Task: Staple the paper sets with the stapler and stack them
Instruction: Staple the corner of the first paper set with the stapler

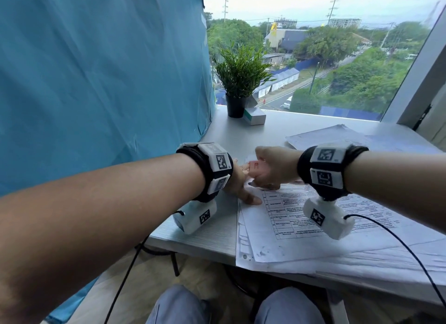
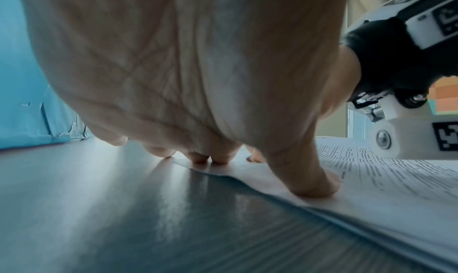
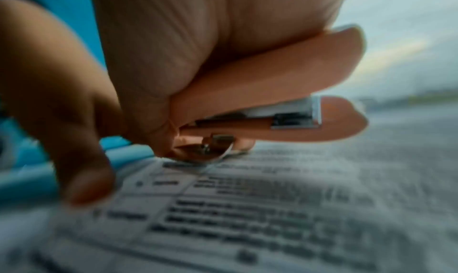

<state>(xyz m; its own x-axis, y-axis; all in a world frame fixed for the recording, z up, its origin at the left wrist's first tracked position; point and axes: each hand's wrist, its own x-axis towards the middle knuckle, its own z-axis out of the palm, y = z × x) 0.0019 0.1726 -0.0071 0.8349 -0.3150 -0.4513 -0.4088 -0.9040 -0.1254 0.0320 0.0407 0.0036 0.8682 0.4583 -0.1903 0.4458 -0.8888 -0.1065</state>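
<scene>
A printed paper set point(image 1: 313, 217) with a table on it lies on the white desk point(image 1: 207, 232) in front of me. My left hand point(image 1: 241, 188) presses its top left corner flat with straight fingertips point(image 2: 220, 158) and the thumb point(image 2: 319, 181). My right hand point(image 1: 270, 169) grips a small pink stapler point(image 1: 257, 167) just above that corner. In the right wrist view the stapler point(image 3: 285, 110) is wrapped in my fist, its metal mouth close over the paper point(image 3: 223, 208). How the stapler's jaws stand on the sheet is hidden in the head view.
More loose sheets point(image 1: 265, 258) lie under the set and overhang the desk's front edge. Another paper pile point(image 1: 337, 135) lies at the back right. A potted plant point(image 1: 239, 82) and a small box point(image 1: 254, 116) stand by the window. A blue curtain point(image 1: 96, 82) hangs at the left.
</scene>
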